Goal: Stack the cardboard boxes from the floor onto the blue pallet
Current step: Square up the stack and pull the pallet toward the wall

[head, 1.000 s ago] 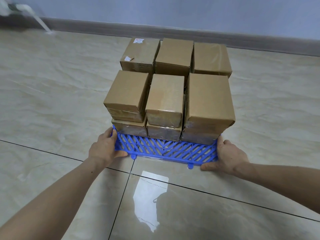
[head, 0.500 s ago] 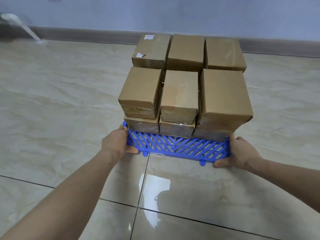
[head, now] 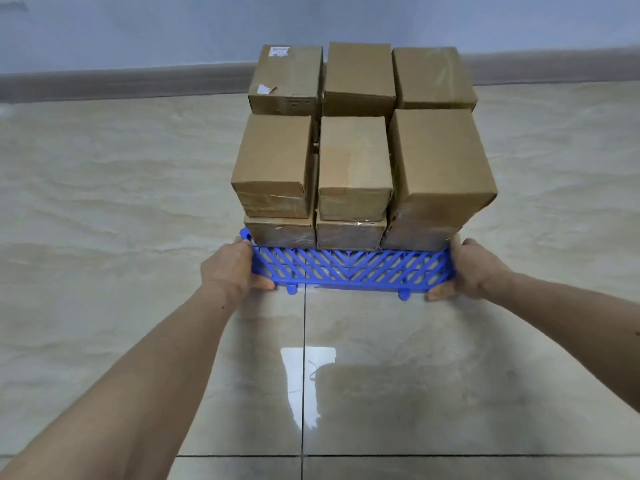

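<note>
A glossy beige tiled floor (head: 104, 306) runs to a grey baseboard (head: 121, 83) under a pale blue wall (head: 173, 26). Between the two hands sits the blue pallet (head: 349, 270), its open lattice edge nearest the person. The left hand (head: 230, 268) grips the pallet's left corner, thumb curled under the near edge; the right hand (head: 474, 268) grips the right corner the same way. Just beyond the hands, the cardboard boxes (head: 355, 168) stand stacked on the pallet in tight rows, packed side by side
</note>
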A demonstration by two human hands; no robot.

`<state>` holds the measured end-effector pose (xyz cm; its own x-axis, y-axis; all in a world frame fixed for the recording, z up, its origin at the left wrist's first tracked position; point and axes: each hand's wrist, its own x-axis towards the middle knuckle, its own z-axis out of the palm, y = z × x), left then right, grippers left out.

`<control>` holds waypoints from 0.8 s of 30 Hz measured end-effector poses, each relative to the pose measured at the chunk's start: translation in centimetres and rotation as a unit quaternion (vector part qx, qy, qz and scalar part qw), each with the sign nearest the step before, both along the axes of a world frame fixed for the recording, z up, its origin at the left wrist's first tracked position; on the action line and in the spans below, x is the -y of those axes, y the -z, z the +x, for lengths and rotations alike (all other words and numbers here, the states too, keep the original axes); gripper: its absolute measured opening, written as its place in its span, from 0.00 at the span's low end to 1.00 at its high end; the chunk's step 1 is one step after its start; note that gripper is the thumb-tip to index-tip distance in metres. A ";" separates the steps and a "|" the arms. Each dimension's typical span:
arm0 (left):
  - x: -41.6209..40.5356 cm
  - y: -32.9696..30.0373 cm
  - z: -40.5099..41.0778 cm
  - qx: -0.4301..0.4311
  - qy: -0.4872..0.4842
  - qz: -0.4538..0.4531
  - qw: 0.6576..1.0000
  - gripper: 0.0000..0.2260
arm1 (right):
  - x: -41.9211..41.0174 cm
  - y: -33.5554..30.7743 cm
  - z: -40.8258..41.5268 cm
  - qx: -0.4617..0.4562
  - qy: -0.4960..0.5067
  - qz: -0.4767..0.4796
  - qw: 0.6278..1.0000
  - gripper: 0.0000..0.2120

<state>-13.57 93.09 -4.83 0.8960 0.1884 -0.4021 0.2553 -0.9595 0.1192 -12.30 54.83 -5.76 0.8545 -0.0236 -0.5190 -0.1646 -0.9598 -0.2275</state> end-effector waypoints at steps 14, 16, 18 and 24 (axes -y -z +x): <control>0.9 -0.2 6.7 -0.010 0.018 0.038 0.999 0.31 | -0.1 -0.3 7.9 -0.013 0.021 0.015 1.000 0.59; 1.1 -0.3 8.1 -0.012 0.009 0.039 0.999 0.31 | 0.0 -0.3 9.6 -0.013 0.015 0.014 1.000 0.60; 1.2 -0.5 9.6 -0.015 0.002 0.033 0.999 0.29 | 0.2 -0.4 11.2 -0.010 0.009 0.018 1.000 0.61; 1.3 -0.8 13.6 -0.038 0.000 0.042 0.998 0.29 | 0.0 -0.3 15.0 -0.033 0.008 0.004 0.999 0.64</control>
<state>0.04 91.82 -4.03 0.8636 0.2247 -0.4513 0.2605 -0.9653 0.0179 2.70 54.79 -5.43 0.8183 -0.0324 -0.5739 -0.1946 -0.9551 -0.2236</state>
